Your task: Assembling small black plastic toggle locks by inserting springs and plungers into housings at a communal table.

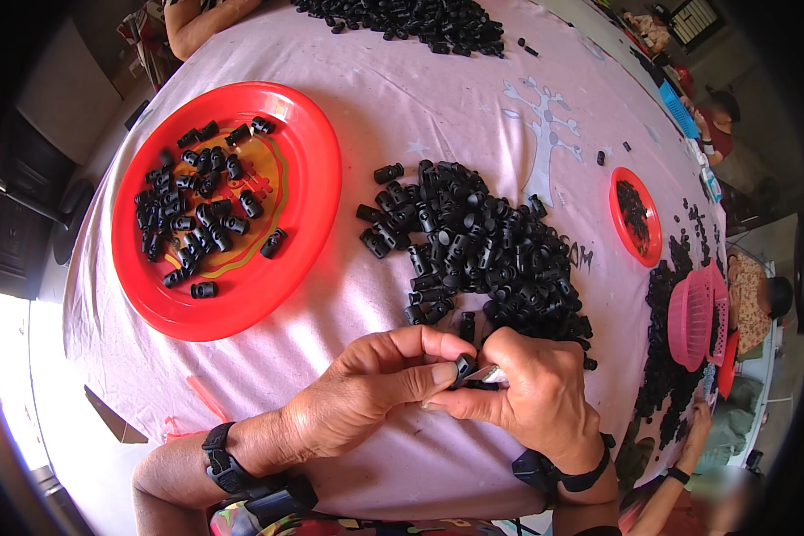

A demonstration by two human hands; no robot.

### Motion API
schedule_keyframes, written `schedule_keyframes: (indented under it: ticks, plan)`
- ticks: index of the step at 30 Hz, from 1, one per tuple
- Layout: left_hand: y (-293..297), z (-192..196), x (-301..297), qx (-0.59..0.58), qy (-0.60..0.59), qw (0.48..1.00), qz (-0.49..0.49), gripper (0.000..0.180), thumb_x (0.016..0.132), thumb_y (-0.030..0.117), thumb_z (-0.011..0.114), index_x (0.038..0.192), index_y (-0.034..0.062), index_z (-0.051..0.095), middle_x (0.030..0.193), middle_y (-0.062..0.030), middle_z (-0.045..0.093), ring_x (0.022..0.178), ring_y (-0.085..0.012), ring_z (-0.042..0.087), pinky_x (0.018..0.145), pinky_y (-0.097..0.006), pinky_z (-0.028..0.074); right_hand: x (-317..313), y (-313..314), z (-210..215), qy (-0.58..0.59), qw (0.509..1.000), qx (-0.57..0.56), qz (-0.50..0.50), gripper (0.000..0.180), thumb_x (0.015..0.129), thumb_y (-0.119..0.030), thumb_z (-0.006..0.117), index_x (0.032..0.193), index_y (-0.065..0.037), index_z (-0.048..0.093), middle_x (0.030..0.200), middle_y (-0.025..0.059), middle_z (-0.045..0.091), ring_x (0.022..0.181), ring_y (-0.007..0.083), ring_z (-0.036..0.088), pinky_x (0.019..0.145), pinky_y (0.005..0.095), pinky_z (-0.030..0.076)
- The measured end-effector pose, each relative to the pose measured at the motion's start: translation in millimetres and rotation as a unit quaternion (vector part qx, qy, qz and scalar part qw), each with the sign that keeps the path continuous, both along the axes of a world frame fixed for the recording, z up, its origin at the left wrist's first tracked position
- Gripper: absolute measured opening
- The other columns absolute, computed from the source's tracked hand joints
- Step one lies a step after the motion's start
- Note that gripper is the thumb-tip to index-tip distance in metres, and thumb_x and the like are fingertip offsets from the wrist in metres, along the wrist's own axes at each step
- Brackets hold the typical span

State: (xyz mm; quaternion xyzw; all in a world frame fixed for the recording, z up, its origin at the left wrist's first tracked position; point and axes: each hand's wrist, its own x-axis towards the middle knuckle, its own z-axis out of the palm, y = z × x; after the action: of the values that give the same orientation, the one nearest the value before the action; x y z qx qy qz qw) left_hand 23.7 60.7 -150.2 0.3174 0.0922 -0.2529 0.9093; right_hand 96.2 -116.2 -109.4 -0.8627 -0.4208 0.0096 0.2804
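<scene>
Head view: left hand (366, 384) pinches a black piece (464, 366), right hand (545, 393) grips a pointed tool (491, 375); I'd judge the pile (482, 241) beyond unfinished, those on the leftward red plate (311, 179) done.

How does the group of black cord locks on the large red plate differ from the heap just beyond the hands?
The plate group lies loosely spread; the heap is piled up. The heap has many more pieces than the plate group. The plate group sits on the red plate, the heap directly on the pink tablecloth. Both consist of small, black, barrel-shaped pieces.
</scene>
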Motion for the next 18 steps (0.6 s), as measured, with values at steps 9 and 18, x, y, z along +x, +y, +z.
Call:
schedule_keyframes:
  ticks: [9,18]
  plan:
    - [-0.6,0.0,3.1,0.008,-0.012,1.000,0.008,0.029,0.094,0.012,0.057,0.120,0.0007,0.054,0.107,-0.0026,0.061,0.098,-0.0070,0.055,0.088,-0.021,0.043,2.6,-1.1,-2.6,-0.023,0.999,-0.026,0.014,0.054,0.066,-0.048,0.080,0.064,-0.007,0.045,0.051,0.0066,0.050,0.045,0.0235,0.057,0.043,0.0327,0.044]
    - [-0.6,0.2,2.8,0.015,-0.007,1.000,0.009,0.028,0.094,0.011,0.057,0.120,0.0006,0.055,0.106,-0.0020,0.061,0.098,-0.0067,0.055,0.088,-0.021,0.043,3.0,-1.6,-1.6,-0.006,1.000,-0.015,0.000,0.054,0.065,-0.049,0.079,0.065,-0.007,0.046,0.051,0.0063,0.051,0.045,0.0230,0.057,0.043,0.0327,0.044]
